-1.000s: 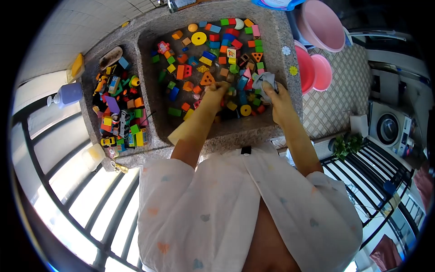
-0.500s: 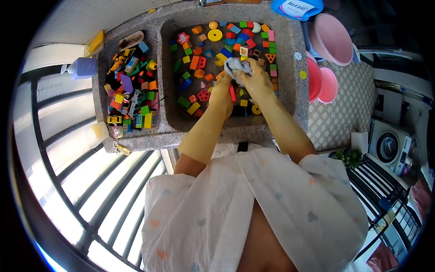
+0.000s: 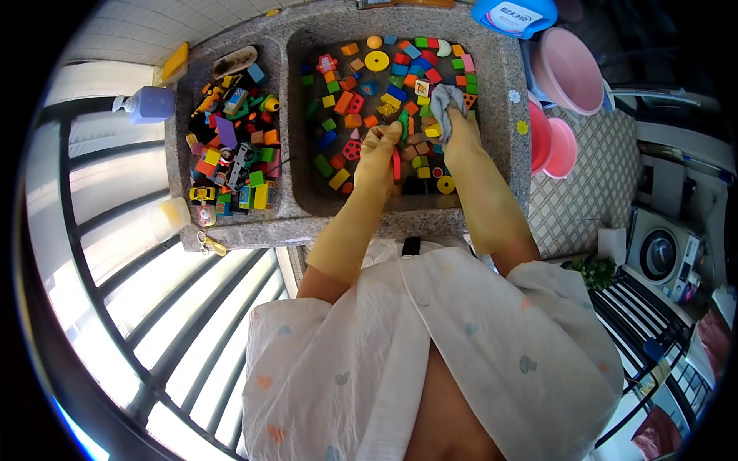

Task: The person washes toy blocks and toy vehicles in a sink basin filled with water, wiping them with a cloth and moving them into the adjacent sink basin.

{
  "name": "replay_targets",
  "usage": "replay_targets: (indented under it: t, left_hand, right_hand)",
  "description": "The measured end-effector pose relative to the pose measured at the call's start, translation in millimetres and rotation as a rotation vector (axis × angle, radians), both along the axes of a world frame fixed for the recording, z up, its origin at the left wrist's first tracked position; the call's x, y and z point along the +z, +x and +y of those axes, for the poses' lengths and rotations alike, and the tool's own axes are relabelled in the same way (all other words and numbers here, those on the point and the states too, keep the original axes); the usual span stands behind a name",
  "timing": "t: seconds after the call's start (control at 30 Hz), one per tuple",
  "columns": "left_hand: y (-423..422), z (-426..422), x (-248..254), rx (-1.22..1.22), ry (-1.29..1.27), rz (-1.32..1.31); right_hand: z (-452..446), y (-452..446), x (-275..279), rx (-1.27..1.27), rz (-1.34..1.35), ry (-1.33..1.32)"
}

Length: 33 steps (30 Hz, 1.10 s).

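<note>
Both hands wear long pale-yellow gloves and are over the stone basin [image 3: 297,173], where many coloured toy blocks lie in shallow water. My left hand [image 3: 378,150] is closed near the middle, with a small green toy [image 3: 403,125] at its fingertips; its exact kind is hard to make out. My right hand [image 3: 460,138] grips a bunched grey cloth [image 3: 443,107] over the blocks on the right. A red stick-like piece [image 3: 397,164] lies beside my left hand. Yellow wheel-shaped pieces are at the top [image 3: 377,61] and lower right [image 3: 446,184].
A smaller compartment on the left holds a pile of toys [image 3: 241,165] and blocks. A purple pump bottle [image 3: 150,105] stands to its left. A blue detergent bottle [image 3: 513,17] is on the back right rim. Pink basins [image 3: 569,69] stand at the right, a washing machine [image 3: 659,252] farther off.
My hands have moved apart. The right hand has carried the grey cloth to the right, and the green toy now shows at my left fingertips. The whole view has shifted slightly.
</note>
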<state>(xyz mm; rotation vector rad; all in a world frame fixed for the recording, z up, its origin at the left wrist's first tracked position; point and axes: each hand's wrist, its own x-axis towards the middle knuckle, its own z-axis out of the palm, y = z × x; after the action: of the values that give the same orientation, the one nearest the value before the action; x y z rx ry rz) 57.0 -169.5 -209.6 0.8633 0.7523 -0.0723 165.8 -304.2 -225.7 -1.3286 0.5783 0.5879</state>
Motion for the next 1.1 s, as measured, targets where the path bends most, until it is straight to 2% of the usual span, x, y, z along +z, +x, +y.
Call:
replay_targets:
  t: [0.03, 0.07, 0.13, 0.17, 0.2, 0.27, 0.3, 0.33, 0.4, 0.43, 0.47, 0.53, 0.57, 0.63, 0.67, 0.73, 0.8, 0.83, 0.9, 0.93, 0.97, 1.0, 1.03, 1.1]
  left_hand:
    - [1.1, 1.6, -0.8, 0.01, 0.079, -0.005]
    - [0.6, 2.8, -1.3, 0.01, 0.078, -0.007]
    - [1.7, 5.0, 1.7, -0.139, 0.262, 0.071]
    - [-0.8, 3.5, -0.9, -0.142, 0.26, 0.069]
    - [-4.5, 1.6, -0.9, -0.107, 0.294, -0.02]
    - [-11.6, 2.9, -1.0, -0.074, 0.332, -0.109]
    - [-15.6, 6.5, 11.3, -0.173, 0.355, 0.014]
    - [-17.1, 9.7, 17.9, -0.27, 0.378, 0.134]
    - [-24.5, 12.0, 7.5, -0.247, 0.289, 0.146]
    - [-28.4, 13.1, 0.7, -0.224, 0.199, 0.156]
    - [-32.1, 13.2, -6.4, -0.22, 0.2, 0.159]
    - [-32.4, 10.6, -16.9, 0.002, 0.109, 0.105]
    - [-31.2, 11.8, -22.7, 0.004, 0.104, 0.1]
    - [-28.8, 16.4, -32.0, -0.01, -0.096, 0.26]
    - [-27.2, 14.4, -42.3, -0.002, -0.093, 0.256]
    - [-26.4, 9.7, -57.1, 0.087, -0.198, 0.214]
    - [-28.9, 18.4, -47.1, 0.147, -0.237, 0.137]
    - [-31.1, 24.6, -37.3, 0.168, -0.253, 0.102]
    - [-28.6, 37.1, -21.4, 0.22, -0.28, 0.13]
    - [-29.3, 47.4, -23.7, 0.233, -0.27, 0.127]
    - [-29.7, 59.5, -26.0, 0.238, -0.238, 0.066]
    - [-30.8, 71.5, -27.3, 0.243, -0.207, 0.004]
    - [-29.4, 85.7, -8.3, 0.271, -0.051, -0.036]
    - [-33.9, 126.7, 21.4, 0.254, 0.273, -0.113]
  right_hand:
    - [-3.9, -6.6, -10.2, 0.093, -0.154, 0.086]
    - [-3.8, -11.7, -14.6, 0.093, -0.156, 0.085]
    - [7.0, -35.6, -6.4, 0.446, -0.496, -0.186]
    - [13.9, -45.3, 19.0, 0.527, -0.445, -0.235]
    - [12.8, -44.1, 17.0, 0.526, -0.446, -0.237]
    - [13.1, -39.6, 10.3, 0.743, -0.494, -0.59]
    - [20.2, -37.8, 18.9, 0.727, -0.369, -0.644]
    - [21.1, -34.3, 7.5, 0.727, -0.37, -0.642]
    - [23.0, -23.7, -15.2, 0.621, -0.422, -0.716]
    - [23.2, -16.2, -17.9, 0.571, -0.327, -0.77]
    - [19.4, -15.6, -19.6, 0.407, -0.205, -0.593]
    - [15.8, -14.6, -25.4, 0.286, -0.132, -0.465]
    - [14.4, -20.1, -28.9, 0.288, -0.137, -0.471]
    - [27.4, -45.6, -2.2, 0.19, -0.098, -0.274]
    - [32.3, -51.6, -11.5, 0.133, -0.04, -0.102]
    - [45.9, -71.2, -10.2, 0.023, -0.081, 0.079]
    - [57.0, -69.8, 1.7, -0.158, 0.076, 0.125]
    - [57.6, -65.7, 12.1, -0.186, 0.106, 0.23]
    - [51.6, -55.7, 36.6, 0.006, 0.174, 0.282]
    - [40.9, -48.4, 25.5, 0.205, 0.11, 0.462]
    - [34.6, -45.7, 12.9, 0.215, 0.109, 0.471]
    - [35.6, -44.8, 27.1, 0.163, 0.11, 0.452]
    - [37.1, -43.5, 34.8, 0.112, 0.115, 0.433]
    - [18.6, -32.1, 13.1, 0.094, 0.166, 0.379]
